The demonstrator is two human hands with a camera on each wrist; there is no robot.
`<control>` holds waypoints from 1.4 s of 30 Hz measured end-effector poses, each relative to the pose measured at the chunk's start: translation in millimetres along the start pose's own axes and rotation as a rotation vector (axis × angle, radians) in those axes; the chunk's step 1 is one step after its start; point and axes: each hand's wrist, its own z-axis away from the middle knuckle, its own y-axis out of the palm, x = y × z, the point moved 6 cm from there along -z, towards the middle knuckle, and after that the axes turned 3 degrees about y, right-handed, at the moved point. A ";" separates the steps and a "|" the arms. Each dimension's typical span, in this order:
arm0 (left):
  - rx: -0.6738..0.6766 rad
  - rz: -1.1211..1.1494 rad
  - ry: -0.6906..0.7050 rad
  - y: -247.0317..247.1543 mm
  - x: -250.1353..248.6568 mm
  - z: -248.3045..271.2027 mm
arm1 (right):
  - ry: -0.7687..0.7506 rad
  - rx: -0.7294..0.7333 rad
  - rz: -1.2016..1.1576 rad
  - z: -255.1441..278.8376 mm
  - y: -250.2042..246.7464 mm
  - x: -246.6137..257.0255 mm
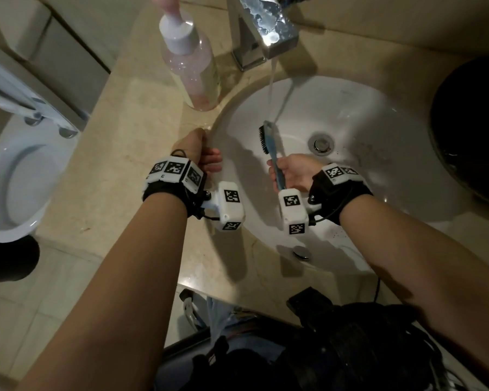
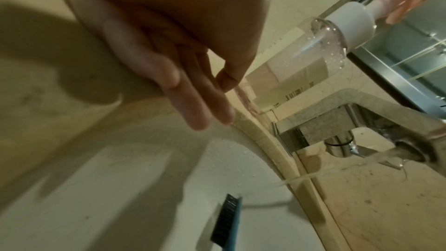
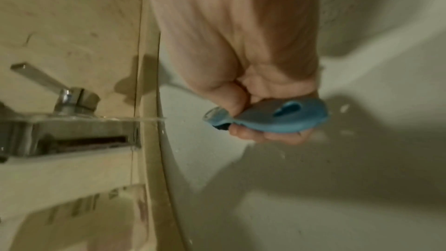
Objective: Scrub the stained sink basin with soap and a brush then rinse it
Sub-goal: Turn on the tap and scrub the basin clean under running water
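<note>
Right hand point(image 1: 295, 172) fist-gripping blue brush point(image 1: 271, 148) mid-frame, bristles under faucet point(image 1: 266, 26) stream, left hand point(image 1: 201, 153) empty, fingers relaxed on sink point(image 1: 378, 114) rim, soap bottle point(image 1: 192, 66) upper left.

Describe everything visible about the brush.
The brush has a slim blue handle that looks like plastic and a narrow strip of black bristles along one side of its head. The right hand grips the handle near its wide end, which has a teardrop hole. The head points toward the faucet, held above the white basin, and the running stream falls onto its tip.
</note>
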 end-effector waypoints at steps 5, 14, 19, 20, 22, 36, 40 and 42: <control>0.034 -0.063 -0.006 -0.5 1.9 -0.6 | -0.001 0.012 -0.213 11.1 -7.5 4.5; 0.412 -0.502 0.113 62.5 -7.9 34.5 | -0.101 -0.011 -0.219 17.4 -18.3 13.2; 0.632 -0.772 0.189 116.0 -24.6 50.4 | -0.224 0.007 -0.110 19.4 -31.0 31.9; 0.667 -0.800 0.188 122.3 -24.3 50.3 | -0.250 0.058 -0.060 20.8 -33.2 34.2; 0.696 -0.851 0.206 131.4 -22.6 47.2 | -0.277 0.114 0.013 22.2 -40.0 34.9; 0.732 -0.592 0.504 159.5 2.0 58.0 | -0.528 -0.081 0.138 50.1 -74.5 16.8; 0.681 -0.663 0.559 147.0 5.9 77.8 | -0.558 -0.286 0.261 104.4 -101.3 -8.5; 0.615 -0.724 0.603 139.6 7.7 88.4 | -0.564 -0.397 0.300 134.6 -120.3 -19.4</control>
